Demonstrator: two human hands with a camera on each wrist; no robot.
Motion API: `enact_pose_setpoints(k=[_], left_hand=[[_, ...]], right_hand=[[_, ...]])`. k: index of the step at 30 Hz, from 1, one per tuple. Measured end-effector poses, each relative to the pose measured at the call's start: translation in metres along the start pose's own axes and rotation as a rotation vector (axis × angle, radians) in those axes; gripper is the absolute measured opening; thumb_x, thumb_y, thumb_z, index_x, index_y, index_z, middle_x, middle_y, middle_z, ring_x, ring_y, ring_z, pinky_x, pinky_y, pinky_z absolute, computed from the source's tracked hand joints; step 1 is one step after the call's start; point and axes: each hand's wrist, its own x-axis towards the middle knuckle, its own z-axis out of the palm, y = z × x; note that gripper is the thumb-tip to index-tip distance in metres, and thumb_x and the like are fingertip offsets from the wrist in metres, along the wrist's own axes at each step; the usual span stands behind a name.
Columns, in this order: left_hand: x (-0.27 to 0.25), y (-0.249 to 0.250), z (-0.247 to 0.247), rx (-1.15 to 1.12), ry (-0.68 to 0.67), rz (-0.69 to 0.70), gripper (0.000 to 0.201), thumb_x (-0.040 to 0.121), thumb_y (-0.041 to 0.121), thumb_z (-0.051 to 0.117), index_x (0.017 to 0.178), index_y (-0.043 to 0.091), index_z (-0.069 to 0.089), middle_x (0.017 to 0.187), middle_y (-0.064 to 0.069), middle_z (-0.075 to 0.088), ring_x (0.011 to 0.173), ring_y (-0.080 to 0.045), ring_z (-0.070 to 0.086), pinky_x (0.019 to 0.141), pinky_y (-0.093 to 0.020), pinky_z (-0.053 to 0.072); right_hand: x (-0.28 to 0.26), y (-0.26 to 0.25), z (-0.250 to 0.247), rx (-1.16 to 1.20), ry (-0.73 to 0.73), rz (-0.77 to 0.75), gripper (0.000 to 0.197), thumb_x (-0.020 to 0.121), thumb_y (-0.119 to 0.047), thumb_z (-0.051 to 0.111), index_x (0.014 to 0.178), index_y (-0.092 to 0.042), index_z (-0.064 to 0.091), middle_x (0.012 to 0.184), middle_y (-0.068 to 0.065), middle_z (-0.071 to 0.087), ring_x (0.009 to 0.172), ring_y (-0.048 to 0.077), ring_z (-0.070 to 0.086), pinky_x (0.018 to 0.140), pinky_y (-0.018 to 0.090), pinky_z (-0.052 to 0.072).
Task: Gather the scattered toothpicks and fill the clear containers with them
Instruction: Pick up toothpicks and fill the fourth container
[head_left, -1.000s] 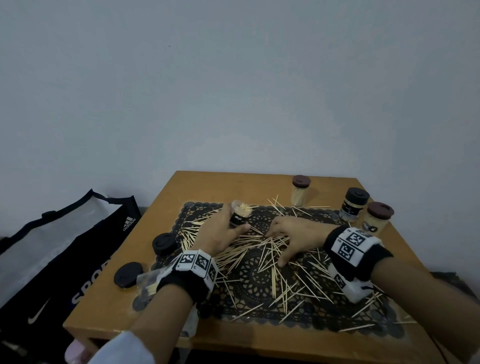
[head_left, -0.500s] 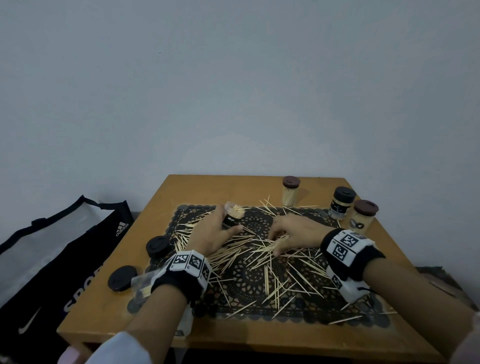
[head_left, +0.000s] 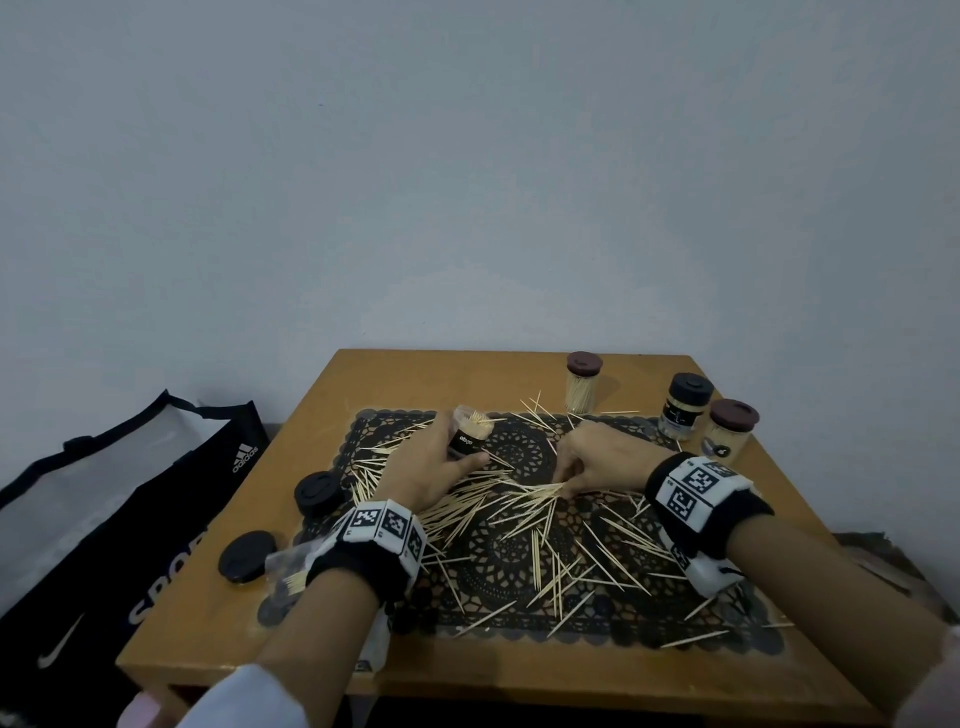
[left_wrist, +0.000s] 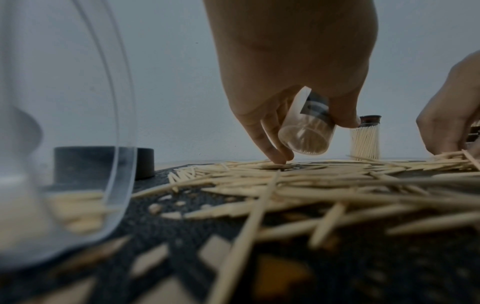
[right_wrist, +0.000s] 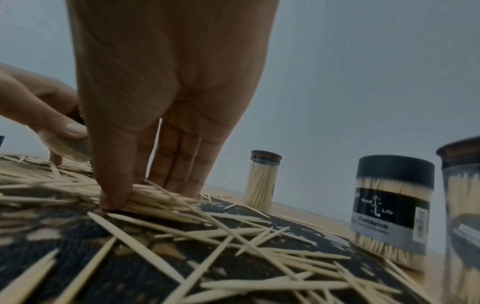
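Observation:
Many loose toothpicks lie scattered over a black lace mat on a small wooden table. My left hand grips a clear container with a black label, tilted and partly filled with toothpicks; in the left wrist view the container hangs just above the mat. To its right, my right hand pinches a bunch of toothpicks against the mat, thumb on one side and fingers on the other.
Three capped, filled containers stand at the back right. Two black lids lie at the left, and a clear container lies by my left wrist. A black bag sits on the floor at the left.
My right hand has drawn in, sweeping toothpicks into a bunch between thumb and fingers. The left hand keeps the tilted container in about the same place.

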Motion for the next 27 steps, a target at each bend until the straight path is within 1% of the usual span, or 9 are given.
enact_pose_setpoints(k=[6,11,14,16,17,19,21,25,27], left_hand=[[0.0,-0.001,0.0,0.011,-0.003,-0.001,0.057,0.088,0.053,0.062,0.128,0.017,0.044,0.113,0.002,0.064,0.091,-0.012,0.055,0.076,-0.029,0.044],[-0.001,0.0,0.0,-0.003,-0.007,0.012,0.059,0.088,0.052,0.062,0.131,0.017,0.044,0.115,0.003,0.063,0.092,-0.01,0.054,0.076,-0.027,0.042],[-0.001,0.0,0.0,-0.014,-0.002,0.017,0.061,0.087,0.053,0.062,0.134,0.019,0.043,0.116,0.004,0.064,0.093,-0.01,0.055,0.078,-0.028,0.044],[-0.001,-0.001,0.0,-0.018,0.0,0.024,0.062,0.087,0.053,0.063,0.135,0.02,0.041,0.116,0.004,0.064,0.094,-0.009,0.055,0.079,-0.027,0.044],[-0.001,-0.001,0.001,-0.015,-0.001,0.024,0.062,0.087,0.052,0.063,0.135,0.021,0.042,0.116,0.004,0.064,0.093,-0.009,0.055,0.078,-0.026,0.043],[-0.001,-0.002,0.001,-0.002,-0.003,0.023,0.061,0.086,0.051,0.064,0.134,0.02,0.042,0.117,0.004,0.064,0.093,-0.009,0.055,0.077,-0.025,0.042],[0.0,-0.002,0.002,0.007,-0.006,0.019,0.06,0.086,0.051,0.066,0.132,0.02,0.044,0.117,0.004,0.065,0.094,-0.011,0.058,0.076,-0.025,0.042],[0.001,-0.001,0.002,0.023,-0.02,0.023,0.056,0.085,0.051,0.066,0.127,0.02,0.045,0.112,0.005,0.065,0.091,-0.01,0.056,0.073,-0.026,0.04],[0.001,-0.001,0.002,0.024,-0.033,0.04,0.056,0.085,0.051,0.066,0.127,0.021,0.045,0.11,0.006,0.064,0.09,-0.01,0.056,0.073,-0.027,0.04]], right_hand=[[0.001,-0.006,-0.001,-0.105,0.015,0.002,0.018,0.088,-0.027,0.066,0.097,-0.014,0.074,0.092,-0.001,0.07,0.073,0.004,0.055,0.06,0.009,0.035],[0.001,-0.013,0.004,-0.279,0.044,0.001,0.016,0.092,-0.025,0.057,0.095,-0.015,0.068,0.097,0.001,0.066,0.09,0.017,0.059,0.072,0.027,0.042],[0.001,-0.011,0.002,-0.286,0.054,-0.001,0.023,0.095,-0.032,0.055,0.1,-0.014,0.069,0.101,0.0,0.067,0.095,0.016,0.06,0.077,0.029,0.044],[0.0,-0.009,-0.001,-0.266,0.09,0.001,0.023,0.094,-0.034,0.056,0.098,-0.016,0.071,0.094,-0.004,0.069,0.086,0.012,0.062,0.075,0.028,0.049],[0.0,-0.009,-0.004,-0.234,0.113,0.003,0.021,0.094,-0.034,0.058,0.095,-0.017,0.071,0.089,-0.006,0.068,0.078,0.007,0.061,0.071,0.024,0.049],[-0.001,-0.011,-0.013,-0.138,0.154,0.02,0.018,0.094,-0.031,0.059,0.094,-0.018,0.071,0.078,-0.012,0.062,0.062,-0.003,0.052,0.059,0.011,0.04],[0.001,-0.013,-0.025,-0.042,0.191,0.039,0.018,0.094,-0.029,0.059,0.097,-0.016,0.071,0.073,-0.014,0.059,0.054,-0.004,0.047,0.051,0.01,0.037],[0.008,-0.018,-0.046,0.016,0.269,0.063,0.018,0.091,-0.028,0.064,0.098,-0.015,0.073,0.069,-0.015,0.061,0.052,-0.003,0.052,0.047,0.01,0.036],[0.014,-0.022,-0.053,-0.035,0.271,0.068,0.019,0.09,-0.029,0.065,0.099,-0.015,0.074,0.074,-0.012,0.062,0.057,-0.003,0.053,0.053,0.009,0.035]])
